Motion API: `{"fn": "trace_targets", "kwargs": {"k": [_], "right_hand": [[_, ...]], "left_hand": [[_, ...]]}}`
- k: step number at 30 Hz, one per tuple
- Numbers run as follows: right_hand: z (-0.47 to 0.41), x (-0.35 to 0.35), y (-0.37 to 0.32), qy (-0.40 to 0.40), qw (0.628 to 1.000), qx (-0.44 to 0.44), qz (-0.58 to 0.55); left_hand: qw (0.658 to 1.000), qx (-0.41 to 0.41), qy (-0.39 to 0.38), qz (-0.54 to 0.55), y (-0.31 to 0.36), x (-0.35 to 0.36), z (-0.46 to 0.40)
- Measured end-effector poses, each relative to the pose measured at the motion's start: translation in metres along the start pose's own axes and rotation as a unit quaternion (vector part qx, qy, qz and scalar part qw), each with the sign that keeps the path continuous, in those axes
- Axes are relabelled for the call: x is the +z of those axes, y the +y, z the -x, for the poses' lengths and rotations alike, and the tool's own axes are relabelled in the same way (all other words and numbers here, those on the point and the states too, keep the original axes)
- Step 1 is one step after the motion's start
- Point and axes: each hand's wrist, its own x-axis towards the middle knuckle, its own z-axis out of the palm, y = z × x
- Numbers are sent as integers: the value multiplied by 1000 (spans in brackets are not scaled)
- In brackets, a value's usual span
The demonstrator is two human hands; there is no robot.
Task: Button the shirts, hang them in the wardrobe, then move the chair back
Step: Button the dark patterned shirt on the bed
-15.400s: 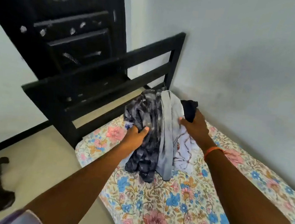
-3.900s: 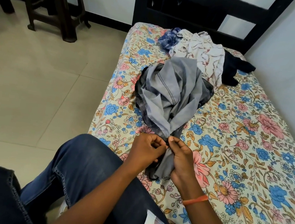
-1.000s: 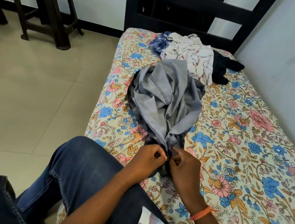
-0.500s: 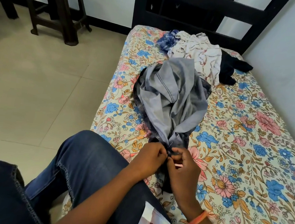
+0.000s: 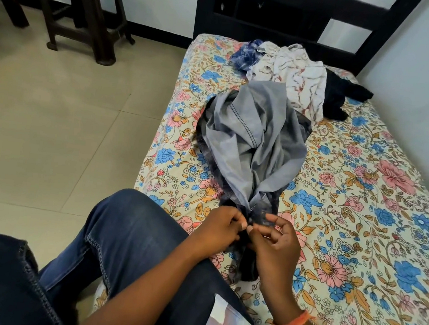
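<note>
- As we look from the far left, a dark plastic stool [image 5: 84, 6] stands on the tiled floor [image 5: 52, 122], well apart from the bed; we cannot tell whether it is the chair the task means.
- Nearer us, a knee in blue jeans [image 5: 130, 235] rests against the bed's edge.
- Our left hand [image 5: 220, 232] has its fingers [image 5: 238, 222] curled in, pinching the dark lower edge of the grey shirt [image 5: 252, 145].
- That shirt lies bunched on the floral bedsheet [image 5: 360, 232], its body heaped toward the headboard [image 5: 278, 12] and its near end drawn to a narrow point between the 2 hands.
- Our right hand [image 5: 276, 247] meets the left at the same spot: thumb and forefinger pinch the cloth while the other fingers stand loosely spread. Whether a button sits between them is hidden.
- We judge the fabric light, soft and limp. It will sag and twist wherever unsupported, so we should hold it close at the placket, 1 hand each side of the buttonhole, and lift by collar or shoulders for hanging.
- Beyond, a blue checked garment [image 5: 244, 56], a white patterned shirt [image 5: 295, 78] and a black garment [image 5: 341, 96] lie by the headboard, not yet buttoned as far as we can judge.
</note>
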Motion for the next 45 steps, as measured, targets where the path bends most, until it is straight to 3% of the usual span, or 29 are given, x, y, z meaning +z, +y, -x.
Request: {"fn": "trace_targets", "kwargs": {"k": [6, 13, 21, 28, 35, 40, 45], "right_hand": [[-1, 2, -3, -19, 996, 46, -80], [-3, 1, -3, -12, 995, 53, -85], [-9, 3, 0, -11, 999, -32, 11], [-9, 8, 3, -12, 996, -85, 39], [-19, 2, 2, -57, 998, -15, -33], [-24, 0, 2, -93, 990, 40, -95], [-26, 1, 3, -130, 976, 83, -154]], "left_hand": [[999, -15, 17, 39, -1, -2, 0], [999, -2, 22, 30, -3, -1, -1], [991, -37, 21, 129, -1, -6, 0], [996, 11, 51, 67, -1, -7, 3], [961, -89, 9, 261, -3, -15, 1], [962, -94, 12, 257, -4, -14, -1], [935, -141, -41, 324, -6, -14, -1]]}}
